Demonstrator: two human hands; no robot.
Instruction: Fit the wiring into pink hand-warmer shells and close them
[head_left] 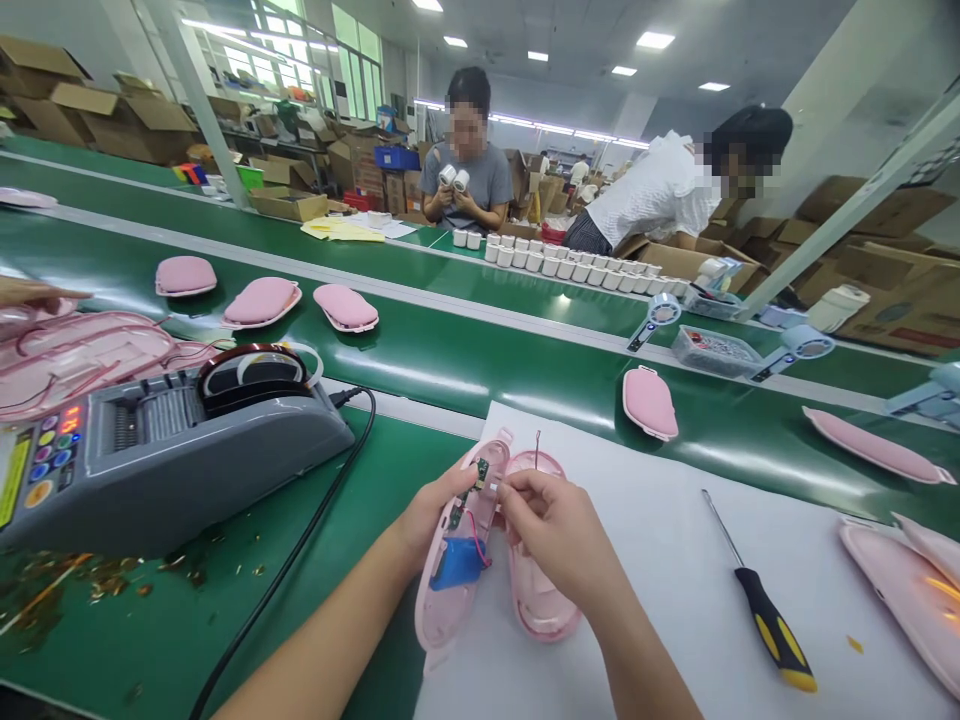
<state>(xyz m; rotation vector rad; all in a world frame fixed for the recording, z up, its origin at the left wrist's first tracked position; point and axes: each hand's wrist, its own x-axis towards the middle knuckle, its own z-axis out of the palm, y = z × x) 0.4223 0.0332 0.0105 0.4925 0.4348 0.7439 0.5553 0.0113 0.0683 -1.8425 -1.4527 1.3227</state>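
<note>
My left hand (429, 512) grips a pink plastic casing half (435, 625), held tilted, with its thumb by the green circuit board (481, 474). A blue battery pack (459, 563) with red wires sits inside this half. Fingers of my right hand (555, 525) are pinched together at the casing's inner edge, beside a small white piece (493, 488); what lies between the fingertips is too small to make out. Under my right hand, a second pink casing half (546, 618) rests on the white paper sheet (637, 600), and a thin dark wire (537, 450) sticks up from its top end.
A screwdriver (772, 625) lies on the paper at right. A grey tape dispenser (187, 460) with a black cable stands left. Pink padded cases (649, 402) sit along the green conveyor (465, 360). A co-worker's hand (34, 292) reaches in at far left; two people (469, 165) work opposite.
</note>
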